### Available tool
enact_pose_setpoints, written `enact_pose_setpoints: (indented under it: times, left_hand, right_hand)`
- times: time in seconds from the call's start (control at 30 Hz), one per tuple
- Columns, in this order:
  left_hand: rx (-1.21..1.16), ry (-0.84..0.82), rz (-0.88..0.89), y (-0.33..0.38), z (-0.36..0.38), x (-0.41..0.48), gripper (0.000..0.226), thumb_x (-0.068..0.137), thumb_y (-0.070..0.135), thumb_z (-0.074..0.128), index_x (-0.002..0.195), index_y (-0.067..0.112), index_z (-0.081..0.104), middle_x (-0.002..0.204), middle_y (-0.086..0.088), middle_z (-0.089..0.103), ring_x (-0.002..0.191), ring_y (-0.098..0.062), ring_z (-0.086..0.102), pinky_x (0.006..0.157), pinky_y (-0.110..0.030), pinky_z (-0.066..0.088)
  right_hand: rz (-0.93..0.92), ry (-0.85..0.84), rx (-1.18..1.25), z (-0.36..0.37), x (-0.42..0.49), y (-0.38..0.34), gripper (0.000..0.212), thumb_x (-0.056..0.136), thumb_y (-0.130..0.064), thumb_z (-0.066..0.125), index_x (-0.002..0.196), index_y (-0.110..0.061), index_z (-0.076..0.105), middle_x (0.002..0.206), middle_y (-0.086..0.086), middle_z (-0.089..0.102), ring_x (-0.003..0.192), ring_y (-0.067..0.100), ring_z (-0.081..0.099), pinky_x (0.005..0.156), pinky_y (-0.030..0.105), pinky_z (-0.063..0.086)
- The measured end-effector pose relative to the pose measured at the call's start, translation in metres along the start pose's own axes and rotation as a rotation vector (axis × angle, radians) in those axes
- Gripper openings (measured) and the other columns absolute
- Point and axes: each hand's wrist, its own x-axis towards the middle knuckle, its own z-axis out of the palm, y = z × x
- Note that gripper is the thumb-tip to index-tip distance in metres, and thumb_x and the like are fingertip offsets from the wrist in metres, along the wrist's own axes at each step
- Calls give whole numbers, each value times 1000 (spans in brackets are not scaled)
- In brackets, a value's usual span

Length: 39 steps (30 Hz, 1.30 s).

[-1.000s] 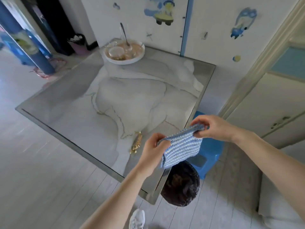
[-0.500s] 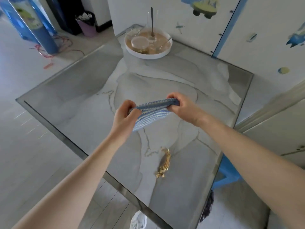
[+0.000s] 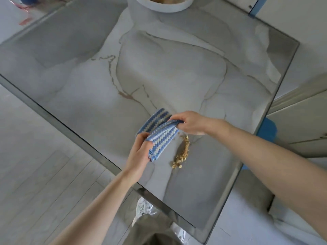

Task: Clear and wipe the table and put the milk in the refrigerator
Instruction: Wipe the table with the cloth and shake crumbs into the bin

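A blue-and-white striped cloth (image 3: 160,129) hangs folded just above the grey marble table (image 3: 88,89), held at both ends. My left hand (image 3: 138,151) grips its near end. My right hand (image 3: 190,122) pinches its far end. A small heap of yellowish crumbs (image 3: 182,152) lies on the table right of the cloth, below my right hand. No milk is in view.
A white round tray (image 3: 159,5) with food remains stands at the table's far edge, cut off by the frame. A blue stool (image 3: 267,129) sits past the table's right edge. My white shoes (image 3: 142,210) show under the near corner.
The view has tilted down and closer to the table. Both hands with the cloth have come nearer to me and lower, now right beside the crumbs, and the cloth is folded over.
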Motion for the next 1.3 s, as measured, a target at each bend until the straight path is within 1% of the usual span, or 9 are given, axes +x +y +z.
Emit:
enact_pose_setpoints:
  times: [0.23,0.43,0.7,0.77,0.9,1.0,1.13,1.23,1.3]
  left_hand:
    - [-95,-4,-46,-34,46,-47,29,92,5,36,100,25,55,103,-3,65,96,-24,60,83,-39,43]
    - [-273,14,-100,-61,104,-74,32,92,-2,32,90,19,56,68,5,71,61,-9,67,68,-31,48]
    - [-392,29,-241,-89,161,-91,27,91,1,36,98,13,59,102,-12,65,89,-23,64,86,-40,49]
    - [-403,7,-251,-91,167,-92,27,92,1,35,98,12,59,103,-13,65,90,-24,63,87,-41,48]
    - [-407,-21,-267,-97,184,-97,27,91,1,35,101,10,58,103,-12,64,89,-22,62,86,-38,48]
    - [-416,-53,-281,-101,195,-99,27,92,1,35,99,12,58,102,-10,64,91,-22,62,88,-38,48]
    - [-441,-56,-280,-104,207,-101,27,92,0,34,96,11,59,94,-9,66,85,-20,63,82,-35,50]
    - [-451,-51,-271,-107,214,-100,27,91,0,34,100,10,58,96,-9,65,87,-20,62,83,-34,50]
    - [-447,-58,-256,-110,218,-99,27,92,1,34,100,11,58,97,-8,65,88,-20,62,85,-34,49]
  right_hand:
    - [-4,-27,-53,18,-48,29,37,85,-2,40,111,-18,61,110,4,63,94,14,50,82,24,37]
    - [37,-18,-60,32,-96,70,34,86,0,38,109,-13,60,102,5,60,91,17,47,77,26,35]
    - [89,-23,-51,39,-143,114,25,85,4,34,88,-11,54,73,-3,50,80,22,45,60,26,35]
    - [95,-34,-39,38,-147,119,29,85,5,33,92,-14,54,74,-3,48,80,21,45,60,26,36]
    - [119,-31,-18,35,-158,133,30,84,6,35,72,-18,47,74,-3,47,76,19,43,58,25,35]
    - [140,-26,2,35,-165,142,28,83,6,34,78,-16,50,75,1,49,69,17,42,57,26,33]
    - [157,-1,5,34,-171,155,35,82,6,34,62,-21,42,68,-1,42,62,15,37,54,26,29]
    - [168,25,4,35,-173,162,22,82,7,34,86,4,56,77,14,45,69,20,36,58,29,27]
    - [173,39,14,34,-173,166,29,82,6,34,101,6,56,92,27,50,75,20,39,64,32,31]
